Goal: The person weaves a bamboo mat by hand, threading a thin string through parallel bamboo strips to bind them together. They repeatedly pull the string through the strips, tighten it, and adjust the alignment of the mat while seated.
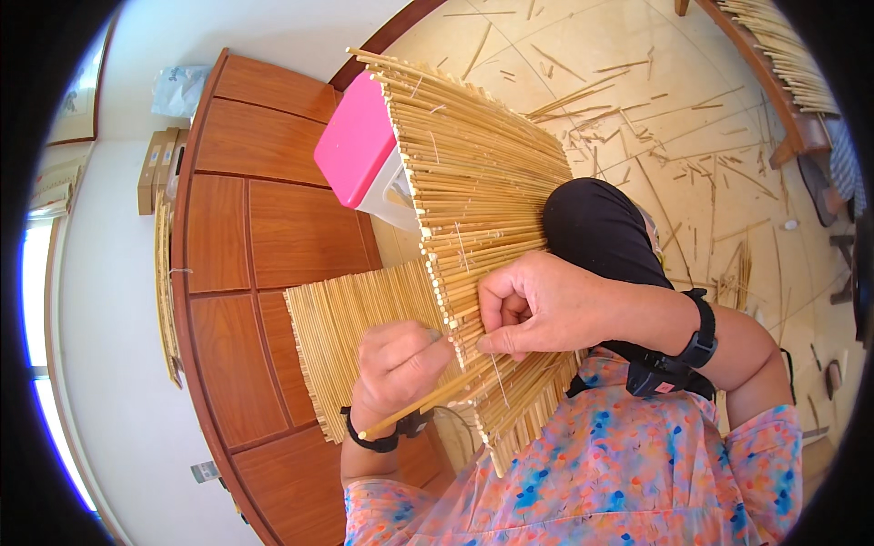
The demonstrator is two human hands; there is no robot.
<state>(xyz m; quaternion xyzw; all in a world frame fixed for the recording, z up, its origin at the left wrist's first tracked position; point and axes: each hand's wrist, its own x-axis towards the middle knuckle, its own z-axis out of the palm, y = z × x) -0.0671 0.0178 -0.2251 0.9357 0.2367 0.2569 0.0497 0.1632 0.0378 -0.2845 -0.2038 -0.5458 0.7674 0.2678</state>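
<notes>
Head view shows a straw mat — pale golden stalks bound side by side, ends uneven. Left hand pinches one loose stalk — right hand grip pressed on a thin thread.

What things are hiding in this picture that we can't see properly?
Head view only:
- The left hand has its fingertips tucked behind the woven straw mat, so its grip there is hidden.
- The thin thread under the right hand is too fine to follow.
- The pink-lidded box is mostly covered by the mat.
- The chair is cut off by the dark rim.
</notes>
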